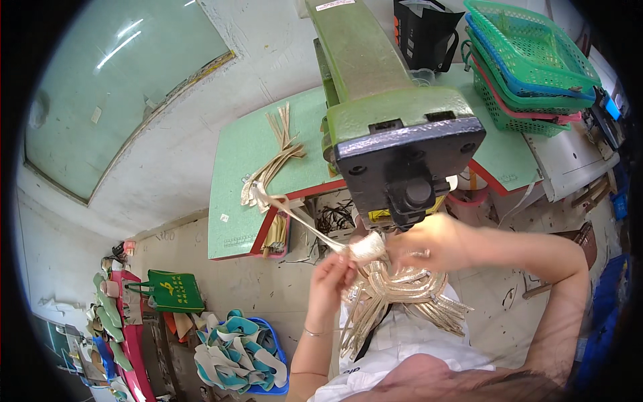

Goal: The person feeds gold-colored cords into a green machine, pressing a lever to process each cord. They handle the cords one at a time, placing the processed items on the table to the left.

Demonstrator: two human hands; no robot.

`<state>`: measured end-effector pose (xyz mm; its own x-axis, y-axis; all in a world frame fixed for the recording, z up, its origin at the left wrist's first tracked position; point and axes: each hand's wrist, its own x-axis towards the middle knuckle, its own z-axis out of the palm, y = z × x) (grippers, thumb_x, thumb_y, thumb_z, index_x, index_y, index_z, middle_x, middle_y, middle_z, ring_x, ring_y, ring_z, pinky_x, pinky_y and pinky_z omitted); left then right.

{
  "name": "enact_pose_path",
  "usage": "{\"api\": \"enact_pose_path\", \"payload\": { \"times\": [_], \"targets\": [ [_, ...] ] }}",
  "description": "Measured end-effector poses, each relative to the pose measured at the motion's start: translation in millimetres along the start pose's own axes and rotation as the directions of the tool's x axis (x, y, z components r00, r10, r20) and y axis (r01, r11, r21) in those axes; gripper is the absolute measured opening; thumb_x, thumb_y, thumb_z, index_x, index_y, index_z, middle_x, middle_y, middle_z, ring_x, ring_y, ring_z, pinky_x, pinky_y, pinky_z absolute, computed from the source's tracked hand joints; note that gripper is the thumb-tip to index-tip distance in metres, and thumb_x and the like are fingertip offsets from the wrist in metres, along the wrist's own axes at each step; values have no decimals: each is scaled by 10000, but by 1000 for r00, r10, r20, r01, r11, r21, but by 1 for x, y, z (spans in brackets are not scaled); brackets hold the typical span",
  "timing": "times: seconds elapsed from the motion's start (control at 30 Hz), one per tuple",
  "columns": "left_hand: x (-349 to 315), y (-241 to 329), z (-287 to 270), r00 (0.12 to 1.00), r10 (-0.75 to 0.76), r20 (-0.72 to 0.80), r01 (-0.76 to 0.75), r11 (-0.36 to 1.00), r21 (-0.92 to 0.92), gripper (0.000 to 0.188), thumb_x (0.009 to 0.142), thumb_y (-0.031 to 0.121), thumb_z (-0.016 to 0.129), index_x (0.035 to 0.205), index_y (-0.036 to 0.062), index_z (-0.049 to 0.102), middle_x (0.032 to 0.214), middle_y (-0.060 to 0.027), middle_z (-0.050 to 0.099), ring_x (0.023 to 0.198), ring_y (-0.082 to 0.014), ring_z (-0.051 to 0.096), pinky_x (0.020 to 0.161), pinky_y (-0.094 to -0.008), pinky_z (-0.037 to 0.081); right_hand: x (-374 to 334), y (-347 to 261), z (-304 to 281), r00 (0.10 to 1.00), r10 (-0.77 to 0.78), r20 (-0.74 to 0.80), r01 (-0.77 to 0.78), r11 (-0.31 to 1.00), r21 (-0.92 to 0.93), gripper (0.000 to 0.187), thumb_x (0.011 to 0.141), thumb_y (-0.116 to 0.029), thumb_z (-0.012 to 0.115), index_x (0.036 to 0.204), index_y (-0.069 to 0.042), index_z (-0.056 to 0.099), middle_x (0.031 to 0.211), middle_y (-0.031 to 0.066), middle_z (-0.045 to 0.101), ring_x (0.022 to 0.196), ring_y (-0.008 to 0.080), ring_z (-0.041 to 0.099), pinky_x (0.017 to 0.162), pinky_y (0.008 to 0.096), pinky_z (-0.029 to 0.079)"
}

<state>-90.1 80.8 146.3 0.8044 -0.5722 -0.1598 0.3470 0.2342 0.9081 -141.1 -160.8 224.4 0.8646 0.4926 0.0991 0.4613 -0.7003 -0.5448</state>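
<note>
Between finger and thumb, my left hand (335,269) pinches the edge of a cream, shiny woven piece (367,248), whose kind I cannot make out. A thin pale strap (307,220) runs from it up to the table's edge. My right hand (435,242) is just under the black head (408,157) of a green machine (365,60), beside the woven piece. Its fingers are curled, and what they hold is hidden. On my lap, below both hands, lies a bundle of gold braided straps (402,295). More pale gold straps (271,164) lie on the green tabletop (234,161).
Stacked green and blue plastic baskets (536,60) stand at the far right, next to a black bag (425,33). At lower left are a blue basket (284,375) of teal and white cut pieces (238,352) and a green bag (175,290). The tabletop has a red edge (264,231).
</note>
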Motion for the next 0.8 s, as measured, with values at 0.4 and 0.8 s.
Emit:
{"api": "enact_pose_path", "payload": {
  "times": [0.4, 0.8],
  "targets": [
    [7, 25, 55, 962, 128, 240, -215, 898, 384, 162, 879, 98, 598, 969, -26, 650, 735, -26, 623, 581, -60, 554, 514, -187, 421, -21, -17, -15, 923, 357, 144, -375, 748, 548, 239, 889, -256, 545, 837, -28, 598, 541, 31, 458, 423, 108, 423, 423, 300, 429],
    [25, 21, 75, 999, 39, 36, -45, 984, 174, 279, 886, 197, 604, 662, 34, 636, 586, 3, 585, 473, -31, 490, 442, -168, 300, -43, -9, -19, 766, 614, 190, -298, 77, 951, 355, 966, -320, 450, 760, -35, 502, 620, -6, 442, 449, 39, 311, 395, 210, 247]
  ]
}}
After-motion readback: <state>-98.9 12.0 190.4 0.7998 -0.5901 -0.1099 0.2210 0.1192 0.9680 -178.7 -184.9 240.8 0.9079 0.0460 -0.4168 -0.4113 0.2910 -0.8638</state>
